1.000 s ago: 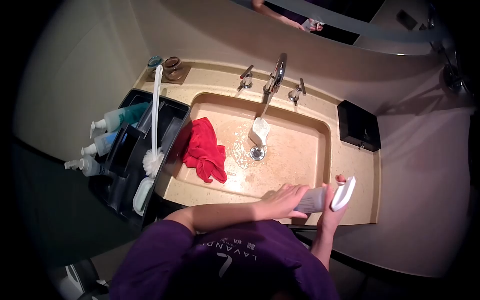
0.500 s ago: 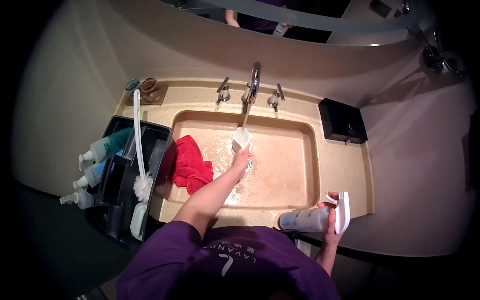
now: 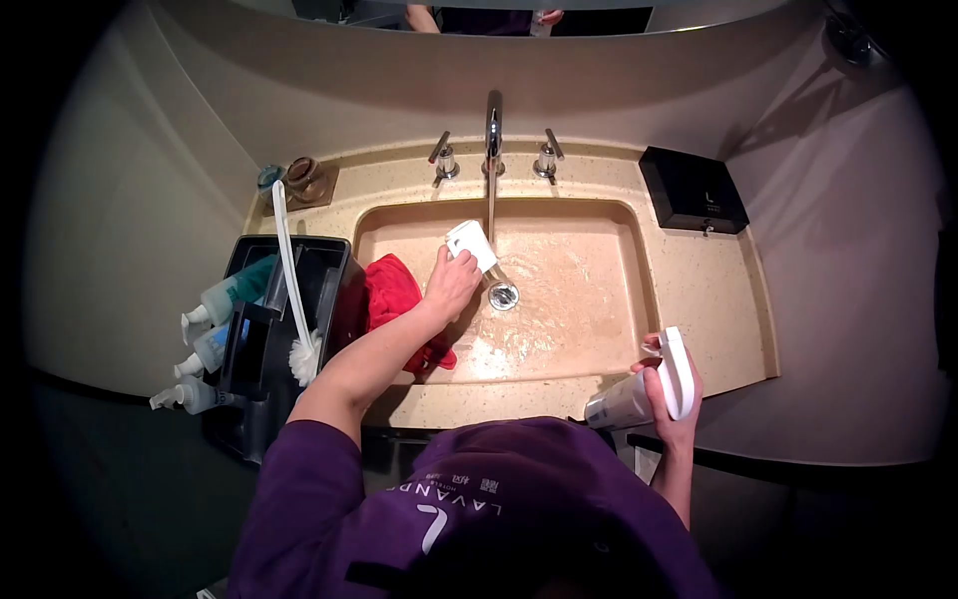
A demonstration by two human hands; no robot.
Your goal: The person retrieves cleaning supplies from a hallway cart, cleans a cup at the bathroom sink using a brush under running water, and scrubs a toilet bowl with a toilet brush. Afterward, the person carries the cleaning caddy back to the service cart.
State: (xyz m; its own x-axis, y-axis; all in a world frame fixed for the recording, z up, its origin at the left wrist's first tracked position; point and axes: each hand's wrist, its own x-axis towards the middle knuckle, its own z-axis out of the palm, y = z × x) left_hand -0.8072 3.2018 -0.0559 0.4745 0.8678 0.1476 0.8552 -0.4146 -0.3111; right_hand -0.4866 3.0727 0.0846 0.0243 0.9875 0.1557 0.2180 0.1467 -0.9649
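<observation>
My left hand (image 3: 455,284) is closed around a small white box-like container (image 3: 471,246) over the sink, just left of the water stream (image 3: 491,215). The container is tilted, and my fingers hide part of it. At the front right edge of the counter, my right hand (image 3: 671,384) grips a spray bottle (image 3: 621,404) with a white trigger head. The bottle lies nearly on its side, nozzle end to the right. A crumpled red cloth (image 3: 391,290) rests at the sink's left side, partly behind my left forearm.
Water runs from the chrome faucet (image 3: 494,130) into the sink (image 3: 639,290), near the drain (image 3: 503,296). A black caddy (image 3: 344,262) with pump bottles and a white brush (image 3: 291,270) stands left. Two glasses (image 3: 305,180) and a black box (image 3: 694,190) sit on the counter.
My left hand has moved the white container up and left, out of the water stream, and turned it. The view has shifted; my right hand still holds the spray bottle.
</observation>
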